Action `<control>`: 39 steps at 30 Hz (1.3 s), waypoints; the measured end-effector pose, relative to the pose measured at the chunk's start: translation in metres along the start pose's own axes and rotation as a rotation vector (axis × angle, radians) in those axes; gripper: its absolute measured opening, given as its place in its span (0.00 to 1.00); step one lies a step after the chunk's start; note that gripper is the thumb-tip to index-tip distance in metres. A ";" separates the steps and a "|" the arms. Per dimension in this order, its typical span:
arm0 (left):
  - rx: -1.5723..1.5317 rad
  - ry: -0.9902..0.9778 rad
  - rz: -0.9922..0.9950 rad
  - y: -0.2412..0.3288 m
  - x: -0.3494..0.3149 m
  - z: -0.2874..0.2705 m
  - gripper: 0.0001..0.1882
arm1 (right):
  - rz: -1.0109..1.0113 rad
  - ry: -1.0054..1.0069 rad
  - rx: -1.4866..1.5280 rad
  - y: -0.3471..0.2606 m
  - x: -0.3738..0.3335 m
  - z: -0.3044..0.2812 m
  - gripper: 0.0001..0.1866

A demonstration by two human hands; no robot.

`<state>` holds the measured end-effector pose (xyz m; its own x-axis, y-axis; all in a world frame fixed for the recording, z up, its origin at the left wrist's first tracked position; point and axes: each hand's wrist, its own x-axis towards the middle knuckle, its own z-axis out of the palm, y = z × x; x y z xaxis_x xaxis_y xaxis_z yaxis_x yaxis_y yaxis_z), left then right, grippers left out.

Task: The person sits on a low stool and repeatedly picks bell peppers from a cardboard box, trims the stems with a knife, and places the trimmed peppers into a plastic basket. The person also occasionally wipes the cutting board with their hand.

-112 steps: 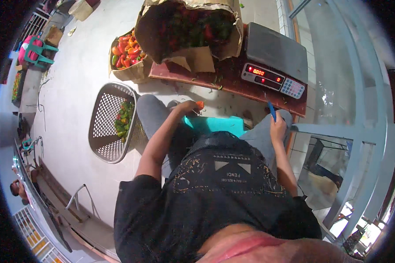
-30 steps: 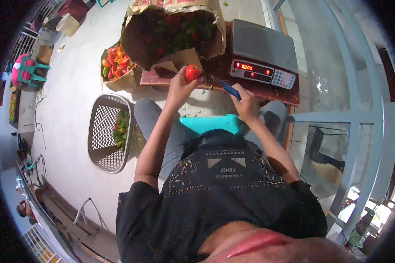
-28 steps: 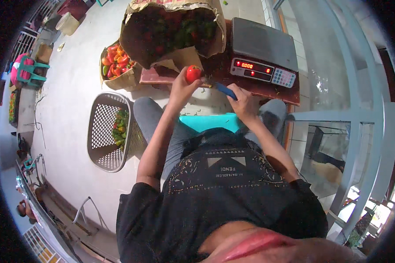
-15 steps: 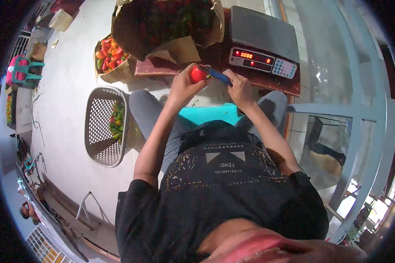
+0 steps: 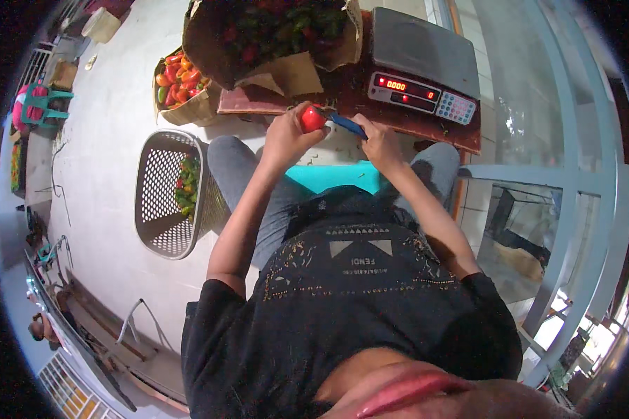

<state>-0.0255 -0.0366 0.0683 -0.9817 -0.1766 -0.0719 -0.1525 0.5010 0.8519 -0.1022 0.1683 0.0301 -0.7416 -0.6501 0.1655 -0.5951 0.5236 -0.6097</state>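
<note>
A shiny red pepper [image 5: 312, 119] is gripped in my left hand [image 5: 285, 137], its stem end turned to the right. My right hand [image 5: 382, 145] closes round the end of a blue-handled tool [image 5: 347, 126]. The tool's dark tip meets the pepper's stem end; its exact kind does not show clearly. Both hands are just in front of the low reddish table [image 5: 250, 102], above my knees. Beyond them, a large open cardboard box [image 5: 201, 45] holds dark green and red produce in shadow.
A digital scale [image 5: 426, 52] stands on the table at the right. To the left are a smaller box [image 5: 199, 110] of red and orange peppers and a perforated plastic basket [image 5: 144, 157] with green-yellow peppers [image 5: 188, 187]. A turquoise surface [image 5: 333, 178] lies between my legs; a blue-grey frame [image 5: 573, 140] rises at right.
The view has shifted slightly. My left hand still holds the red pepper and my right the blue-handled tool; both hands stay close together, with the tool's angle slightly altered.
</note>
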 end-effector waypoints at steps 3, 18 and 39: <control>-0.214 -0.012 -0.006 0.002 -0.010 -0.001 0.24 | -0.013 0.060 0.063 0.017 -0.004 0.017 0.11; 0.274 0.636 -0.481 -0.260 -0.154 -0.189 0.36 | 0.371 0.110 -0.130 0.117 -0.107 -0.047 0.11; 0.205 0.628 0.334 -0.153 0.285 -0.014 0.19 | 0.409 0.257 -0.423 0.125 -0.119 -0.032 0.10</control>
<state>-0.2801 -0.1753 -0.0752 -0.7384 -0.4078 0.5370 0.0640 0.7504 0.6578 -0.0983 0.3282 -0.0411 -0.9540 -0.2266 0.1964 -0.2800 0.9074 -0.3133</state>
